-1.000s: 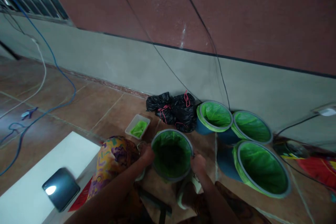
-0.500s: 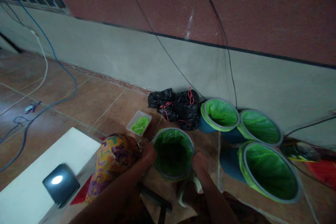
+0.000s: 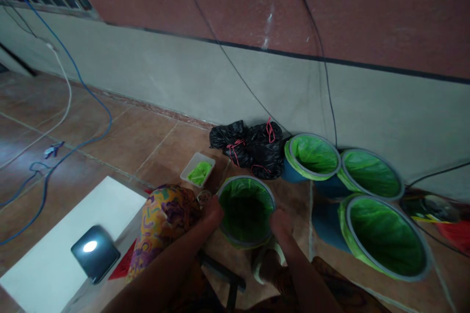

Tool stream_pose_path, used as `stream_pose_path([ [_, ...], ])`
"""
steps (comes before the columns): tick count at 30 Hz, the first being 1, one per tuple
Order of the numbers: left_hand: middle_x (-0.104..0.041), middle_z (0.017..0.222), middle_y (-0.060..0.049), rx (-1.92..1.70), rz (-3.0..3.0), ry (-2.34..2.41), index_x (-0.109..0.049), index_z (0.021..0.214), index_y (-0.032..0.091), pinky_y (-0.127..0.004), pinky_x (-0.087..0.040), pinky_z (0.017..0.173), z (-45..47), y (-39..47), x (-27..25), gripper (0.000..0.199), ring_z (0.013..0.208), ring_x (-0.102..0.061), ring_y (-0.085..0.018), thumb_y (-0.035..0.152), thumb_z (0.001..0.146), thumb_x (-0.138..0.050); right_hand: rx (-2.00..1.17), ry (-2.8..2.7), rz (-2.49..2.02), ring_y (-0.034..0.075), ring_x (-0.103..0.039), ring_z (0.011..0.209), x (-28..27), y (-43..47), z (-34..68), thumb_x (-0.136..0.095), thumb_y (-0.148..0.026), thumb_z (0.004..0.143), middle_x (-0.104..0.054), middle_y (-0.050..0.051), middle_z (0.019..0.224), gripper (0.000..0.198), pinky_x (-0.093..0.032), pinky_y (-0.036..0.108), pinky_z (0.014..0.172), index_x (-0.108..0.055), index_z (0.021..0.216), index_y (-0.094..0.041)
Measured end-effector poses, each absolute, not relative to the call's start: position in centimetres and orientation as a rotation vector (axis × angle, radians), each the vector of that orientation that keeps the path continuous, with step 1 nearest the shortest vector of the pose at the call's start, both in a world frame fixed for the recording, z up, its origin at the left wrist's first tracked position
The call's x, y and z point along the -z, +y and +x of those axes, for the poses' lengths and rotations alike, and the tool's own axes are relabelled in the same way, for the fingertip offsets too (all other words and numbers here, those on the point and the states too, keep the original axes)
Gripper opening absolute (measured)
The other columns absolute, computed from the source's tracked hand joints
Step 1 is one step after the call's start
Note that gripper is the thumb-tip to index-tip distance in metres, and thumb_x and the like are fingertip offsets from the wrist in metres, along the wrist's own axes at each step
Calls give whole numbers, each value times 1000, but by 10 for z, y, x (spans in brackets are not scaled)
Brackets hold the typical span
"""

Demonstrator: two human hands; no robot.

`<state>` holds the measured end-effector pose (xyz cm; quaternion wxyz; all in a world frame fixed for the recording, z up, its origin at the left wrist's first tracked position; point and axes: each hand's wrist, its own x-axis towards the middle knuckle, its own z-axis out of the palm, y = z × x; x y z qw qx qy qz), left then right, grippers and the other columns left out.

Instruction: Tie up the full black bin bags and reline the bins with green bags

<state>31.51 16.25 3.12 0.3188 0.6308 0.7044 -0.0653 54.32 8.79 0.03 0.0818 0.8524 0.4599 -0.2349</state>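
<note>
Between my knees stands a round trash bin (image 3: pixel 247 243) with a grey rim ring, lined with a green plastic bag (image 3: pixel 246 187). My left hand (image 3: pixel 213 212) is closed on the left side of its rim. On the opposite side my right hand (image 3: pixel 281 223) grips the rim too, fingers curled down. The bin's inside is dark toward the bottom. Just beyond my left hand a clear plastic tub (image 3: pixel 186 167) holds folded green bags (image 3: pixel 199 172). A small roundish thing beside that hand is too blurred to name.
Three blue bins (image 3: pixel 328 225) with green liners and grey rings stand at the right. Tied black bags (image 3: pixel 253 149) lie against the wall. At the left are a white board (image 3: pixel 44 259) with a dark shiny square object (image 3: pixel 95 254) and a blue cable (image 3: pixel 73 149). A dark stool leg (image 3: pixel 222 271) is below.
The whole view has shifted slightly, so things sit a little further right. Both hands stay on the bin's rim, with no clear movement of the bin.
</note>
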Motion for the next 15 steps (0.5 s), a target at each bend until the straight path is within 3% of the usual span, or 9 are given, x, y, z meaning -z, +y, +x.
stream_pose_path([
  [5,-60,123,-22,261,1685,1873,-59,114,9,-34,-50,85,316,162,-31,31,108,-64,-30,7,86,-45,567,1518,2580,30,-54,125,-1,96,530,-46,-14,88,-56,24,134,57,-43,35,98,-41,144,-6],
  [10,-59,128,-19,263,1689,1908,-59,113,13,-31,-48,89,319,161,-34,31,115,-61,-28,6,87,-43,539,1542,2578,32,-51,126,1,100,525,-46,-14,87,-47,27,142,62,-42,38,98,-35,147,-4],
  [15,-59,127,-20,288,1647,1894,-59,114,10,-36,-50,88,320,163,-35,31,111,-62,-29,7,88,-42,537,1568,2587,29,-52,124,0,100,527,-47,-15,87,-51,23,138,60,-41,37,96,-37,145,-6],
])
